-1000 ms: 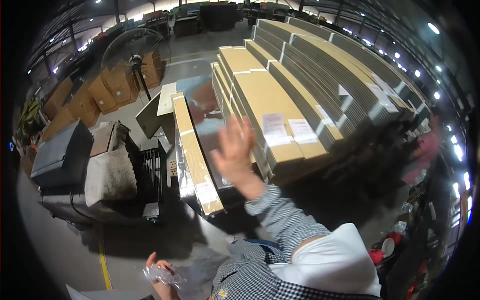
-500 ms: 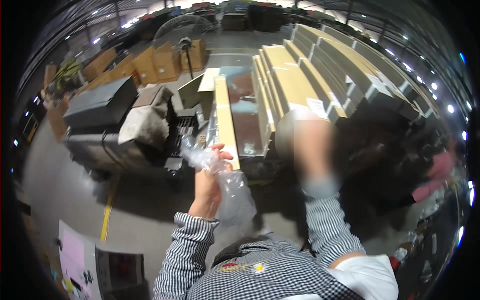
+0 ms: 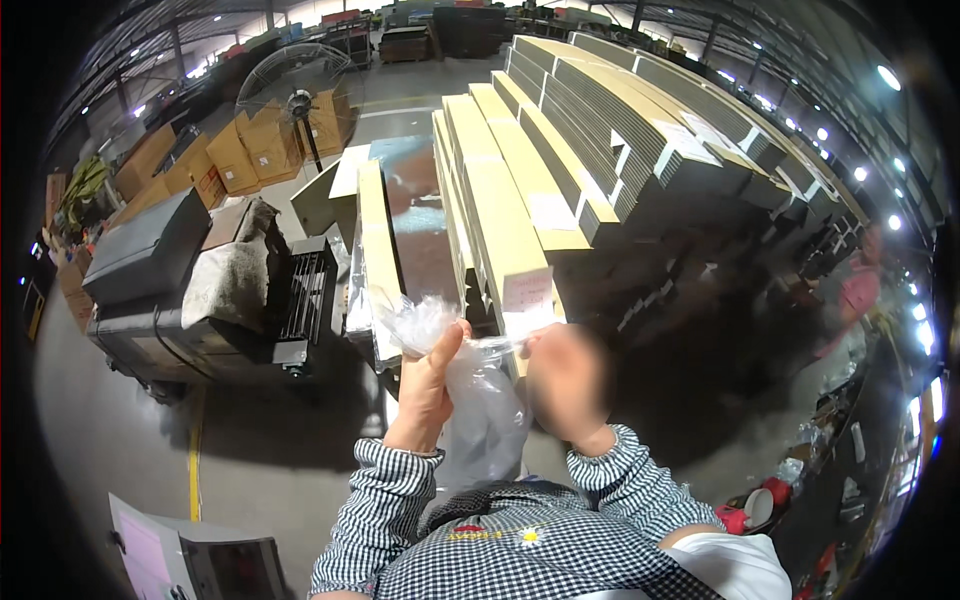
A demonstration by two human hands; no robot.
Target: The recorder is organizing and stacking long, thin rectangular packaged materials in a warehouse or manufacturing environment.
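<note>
A clear plastic bag (image 3: 487,430) hangs in front of my body, its gathered upper part bunched in my left hand (image 3: 428,385). The thumb of that hand lies over the plastic, and a crumpled tuft sticks out above it. My right hand (image 3: 572,385) is closed on the same bag, and a twisted strand of plastic stretches between the two hands. Part of the right hand is blurred. Behind my hands stand long flat cardboard packs (image 3: 500,230) on edge, one bearing a pale label (image 3: 527,292).
On the left stand a dark machine (image 3: 150,310) with a cloth on it and a standing fan (image 3: 300,105). Open cardboard boxes (image 3: 245,155) lie beyond. A grey and pink box-like unit (image 3: 150,550) is at lower left. Stacked dark-edged boards (image 3: 620,130) fill the right.
My right hand has come in from the right and taken hold of the bag. The plastic is now drawn taut between my hands. The surroundings have shifted left in view.
</note>
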